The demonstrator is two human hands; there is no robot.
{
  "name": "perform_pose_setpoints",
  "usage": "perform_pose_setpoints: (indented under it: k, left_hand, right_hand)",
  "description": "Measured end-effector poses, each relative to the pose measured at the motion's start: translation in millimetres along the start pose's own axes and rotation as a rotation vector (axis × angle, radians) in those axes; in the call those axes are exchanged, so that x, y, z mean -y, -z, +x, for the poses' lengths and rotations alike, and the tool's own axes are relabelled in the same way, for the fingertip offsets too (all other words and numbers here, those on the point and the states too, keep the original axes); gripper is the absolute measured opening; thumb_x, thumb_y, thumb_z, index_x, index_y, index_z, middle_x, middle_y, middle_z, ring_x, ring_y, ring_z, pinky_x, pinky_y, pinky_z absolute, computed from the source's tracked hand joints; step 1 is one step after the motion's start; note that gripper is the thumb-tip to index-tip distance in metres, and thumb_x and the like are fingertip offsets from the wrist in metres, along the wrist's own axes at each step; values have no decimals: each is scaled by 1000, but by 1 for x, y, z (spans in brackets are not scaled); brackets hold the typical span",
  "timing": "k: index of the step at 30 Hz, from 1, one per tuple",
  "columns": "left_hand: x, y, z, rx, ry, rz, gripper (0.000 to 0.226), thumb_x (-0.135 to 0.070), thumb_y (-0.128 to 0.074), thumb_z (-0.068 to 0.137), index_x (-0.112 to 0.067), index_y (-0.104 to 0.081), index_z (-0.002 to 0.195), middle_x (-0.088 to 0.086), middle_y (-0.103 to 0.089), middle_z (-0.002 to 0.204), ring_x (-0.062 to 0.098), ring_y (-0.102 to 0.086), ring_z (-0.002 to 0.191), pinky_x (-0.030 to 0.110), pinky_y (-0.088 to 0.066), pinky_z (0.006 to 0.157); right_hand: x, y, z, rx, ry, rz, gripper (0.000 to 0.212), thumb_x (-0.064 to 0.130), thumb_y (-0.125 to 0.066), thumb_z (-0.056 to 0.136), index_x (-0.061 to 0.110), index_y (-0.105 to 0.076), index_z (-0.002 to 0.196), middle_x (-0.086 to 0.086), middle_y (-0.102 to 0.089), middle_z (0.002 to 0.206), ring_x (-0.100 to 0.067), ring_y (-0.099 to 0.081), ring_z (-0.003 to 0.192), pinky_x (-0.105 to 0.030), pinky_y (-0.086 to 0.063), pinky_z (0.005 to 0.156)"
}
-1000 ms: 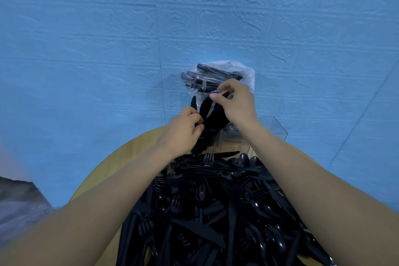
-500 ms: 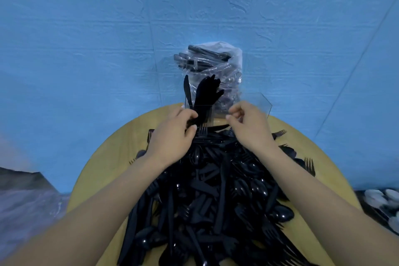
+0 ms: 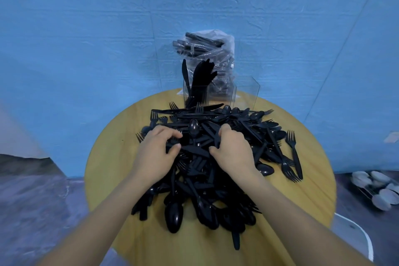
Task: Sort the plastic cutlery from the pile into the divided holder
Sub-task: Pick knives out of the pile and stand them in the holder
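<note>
The left hand [image 3: 156, 153] sits on the near-left slope of the pile [image 3: 207, 157] of black plastic cutlery heaped on the round yellow bench [image 3: 103, 170]; its fingers are curled down into the tangle and its thumb presses against a knife [image 3: 194, 150] lying crosswise between the two hands, though I cannot tell whether that grip has closed on any single piece; just right of it the right hand [image 3: 234, 151] mirrors the pose, fingers hooked over the crest of the heap, thumb tucked at the knife's other end, the grip narrow and buried among handles.

These pieces look feather-light and glossy, so I'd judge them slippery, springy rather than stiff, and prone to snagging; fork tines interlock with spoon bowls, and lifting one likely drags neighbours along; the handle is the sensible place to pinch, since the tines look thin enough to snap.

Behind the pile, at the far edge of the bench, stands the clear divided holder [image 3: 246, 90]; its left compartment already carries an upright bunch of knives, while the right compartment looks empty from here; a plastic bag [image 3: 216, 49] of more cutlery rests against the blue wall behind it; further right a loose fork [image 3: 294, 153] lies apart from the heap.
</note>
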State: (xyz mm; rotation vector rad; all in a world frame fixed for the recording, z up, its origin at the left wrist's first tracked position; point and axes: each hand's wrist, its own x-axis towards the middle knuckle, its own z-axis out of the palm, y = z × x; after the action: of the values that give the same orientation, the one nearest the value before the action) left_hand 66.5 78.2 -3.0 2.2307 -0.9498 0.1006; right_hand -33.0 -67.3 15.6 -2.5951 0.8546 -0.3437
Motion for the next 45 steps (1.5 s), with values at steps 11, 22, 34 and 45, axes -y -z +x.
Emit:
perform_pose_setpoints:
  k: [11,22,34,45]
  left_hand:
    - [0,-5,4,165,-4,84,29,-27,-55,93,-25,-56,122,-9,-49,123,11,-44,119,26,-38,98]
    - [-8,-5,30,210,-90,52,8,-26,-54,94,-22,-50,89,-6,-56,91,14,-54,84,30,-44,72]
    - [-41,2,25,51,241,-734,27,-16,-35,102,-17,-62,107,-4,-63,79,5,-48,65,21,-42,63]
    - [-48,21,3,65,474,-1122,30,-22,-37,102,-13,-65,95,4,-69,85,18,-61,78,28,-49,76]
  right_hand:
    - [-5,2,3,-70,-166,364,11,6,-59,84,7,-60,94,0,-61,80,-20,-60,80,-28,-49,67]
    - [-23,11,-1,-171,-148,824,14,1,-53,87,14,-59,89,0,-53,66,-18,-67,63,-37,-56,72]
    - [26,5,-17,-189,38,900,31,14,-58,93,22,-62,122,2,-63,110,0,-56,94,-14,-42,87]
    - [55,-11,-30,-35,279,691,37,3,-45,97,9,-52,133,0,-39,109,2,-44,99,-1,-32,93]
